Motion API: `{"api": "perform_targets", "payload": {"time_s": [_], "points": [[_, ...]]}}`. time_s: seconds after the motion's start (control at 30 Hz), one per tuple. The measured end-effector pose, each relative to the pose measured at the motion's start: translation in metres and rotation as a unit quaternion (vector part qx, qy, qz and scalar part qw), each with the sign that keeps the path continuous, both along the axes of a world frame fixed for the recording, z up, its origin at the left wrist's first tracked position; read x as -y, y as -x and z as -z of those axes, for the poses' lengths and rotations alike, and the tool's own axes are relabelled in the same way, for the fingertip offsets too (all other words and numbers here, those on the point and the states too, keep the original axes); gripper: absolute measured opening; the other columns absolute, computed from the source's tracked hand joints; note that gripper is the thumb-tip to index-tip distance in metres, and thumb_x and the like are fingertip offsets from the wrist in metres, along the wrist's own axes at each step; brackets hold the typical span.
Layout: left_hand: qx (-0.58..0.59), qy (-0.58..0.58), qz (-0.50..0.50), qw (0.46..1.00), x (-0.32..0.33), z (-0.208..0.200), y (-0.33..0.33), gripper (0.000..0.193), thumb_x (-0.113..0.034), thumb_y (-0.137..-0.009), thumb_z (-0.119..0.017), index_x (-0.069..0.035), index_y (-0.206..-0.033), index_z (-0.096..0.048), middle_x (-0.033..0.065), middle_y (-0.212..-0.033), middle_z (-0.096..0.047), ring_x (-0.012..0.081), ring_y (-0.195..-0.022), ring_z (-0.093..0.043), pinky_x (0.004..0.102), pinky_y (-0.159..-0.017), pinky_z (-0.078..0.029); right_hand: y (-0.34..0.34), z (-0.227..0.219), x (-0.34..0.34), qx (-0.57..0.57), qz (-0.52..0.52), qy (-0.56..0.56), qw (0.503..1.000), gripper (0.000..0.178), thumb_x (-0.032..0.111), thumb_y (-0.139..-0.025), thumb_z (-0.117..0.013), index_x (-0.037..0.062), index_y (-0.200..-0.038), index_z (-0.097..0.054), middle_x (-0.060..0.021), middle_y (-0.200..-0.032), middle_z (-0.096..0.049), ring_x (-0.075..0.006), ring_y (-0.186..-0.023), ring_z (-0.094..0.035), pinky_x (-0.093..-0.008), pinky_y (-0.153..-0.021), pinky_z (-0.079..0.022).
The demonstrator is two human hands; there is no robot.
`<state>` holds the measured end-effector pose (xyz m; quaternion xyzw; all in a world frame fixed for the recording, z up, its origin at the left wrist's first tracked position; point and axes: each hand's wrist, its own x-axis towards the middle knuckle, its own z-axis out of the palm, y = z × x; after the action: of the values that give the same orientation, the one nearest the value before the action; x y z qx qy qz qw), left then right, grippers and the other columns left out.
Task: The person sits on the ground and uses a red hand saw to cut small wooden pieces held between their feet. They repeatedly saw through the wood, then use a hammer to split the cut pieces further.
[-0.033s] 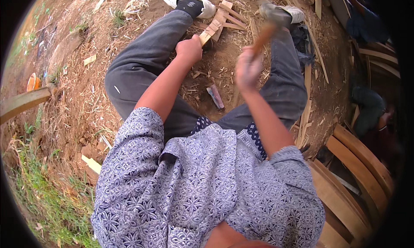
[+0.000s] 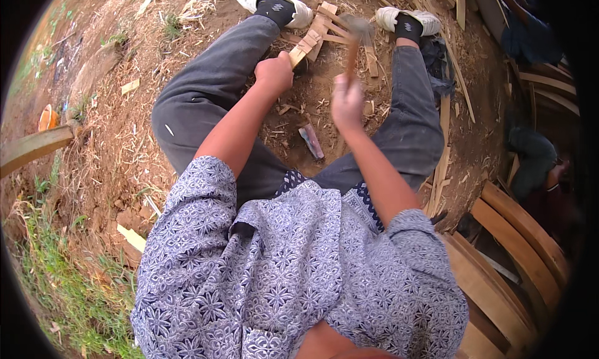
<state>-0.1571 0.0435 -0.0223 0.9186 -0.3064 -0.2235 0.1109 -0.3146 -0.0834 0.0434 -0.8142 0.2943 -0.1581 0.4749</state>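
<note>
My left hand (image 2: 274, 72) is closed round the near end of a pale, notched strip of wood (image 2: 306, 45), which points away from me and rests on other wood pieces (image 2: 326, 10) lying on the ground. To the right, my right hand (image 2: 347, 103) grips the wooden handle of a hammer (image 2: 352, 59). Its grey head is smeared by motion and hangs close to the right side of the wood pieces, so I cannot tell whether it touches them. Between my thighs lies a small pinkish, flat oblong object (image 2: 311, 140) on the dirt.
My legs (image 2: 206, 103) spread to both sides of the work spot. Wood shavings and splinters litter the brown soil. Curved planks (image 2: 499, 278) are stacked at the lower right, near another person's leg (image 2: 530, 153). A curved beam (image 2: 37, 150) juts in at the left, above grass (image 2: 68, 284).
My right hand and the hammer have swung left, bringing the head from over my right shoe to beside the wood pieces. My left hand and the strip stay in place.
</note>
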Motion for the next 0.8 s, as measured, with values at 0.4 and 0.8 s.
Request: {"api": "perform_targets", "payload": {"time_s": [0.4,0.8], "points": [[-0.010,0.010,-0.024,1.000,-0.008,-0.006,0.005,0.040,-0.034,-0.092,-0.071,-0.001,-0.108,-0.055,0.0202,-0.090,-0.076,0.0378,-0.085,-0.076,0.0488,-0.073,-0.060,-0.008,-0.067,-0.014,0.318,-0.050,-0.134,0.937,0.022,0.025,-0.109,-0.050,0.0033,-0.108,-0.055,0.0007,-0.072,-0.051,-0.0087,-0.061,-0.051,-0.0298,-0.053,-0.043],[-0.019,-0.007,-0.014,1.000,-0.007,-0.004,0.010,0.046,-0.038,-0.090,-0.074,-0.002,-0.109,-0.054,0.0190,-0.092,-0.076,0.0369,-0.086,-0.076,0.0481,-0.074,-0.060,-0.004,-0.095,-0.022,0.220,-0.032,-0.204,0.953,0.021,0.026,-0.111,-0.049,0.0051,-0.110,-0.053,0.0006,-0.080,-0.052,-0.0059,-0.063,-0.051,-0.0247,-0.055,-0.043]]}}
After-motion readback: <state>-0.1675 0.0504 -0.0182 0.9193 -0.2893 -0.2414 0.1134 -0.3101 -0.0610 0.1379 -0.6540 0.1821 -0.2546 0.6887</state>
